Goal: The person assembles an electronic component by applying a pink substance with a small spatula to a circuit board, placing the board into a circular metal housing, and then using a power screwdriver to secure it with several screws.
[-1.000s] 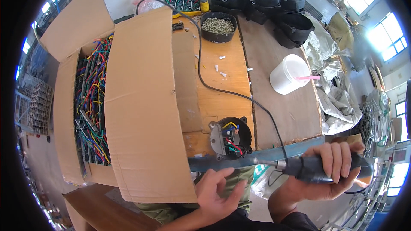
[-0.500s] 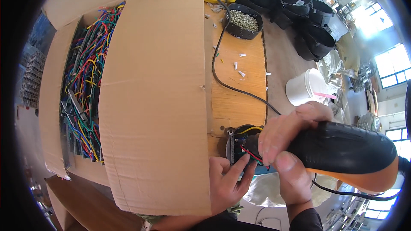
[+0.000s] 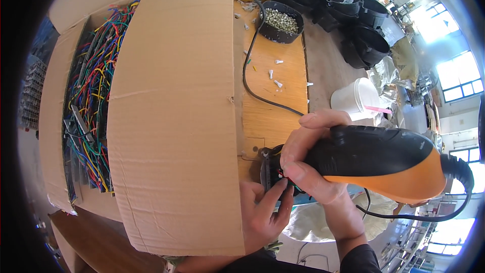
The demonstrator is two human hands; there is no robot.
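Your hands sit close together over the near edge of the tabletop (image 3: 273, 132). Left of them stands the big cardboard box (image 3: 174, 116). Your right hand (image 3: 316, 164) is wrapped around the black-and-orange power tool (image 3: 374, 154). Beyond it is the white bucket (image 3: 345, 99). At the tabletop's near edge, the round black case (image 3: 276, 154) is partly hidden by your fingers. Your left hand (image 3: 265, 216) is half curled, fingertips at its coloured wires (image 3: 281, 174); whether they pinch any, I can't tell.
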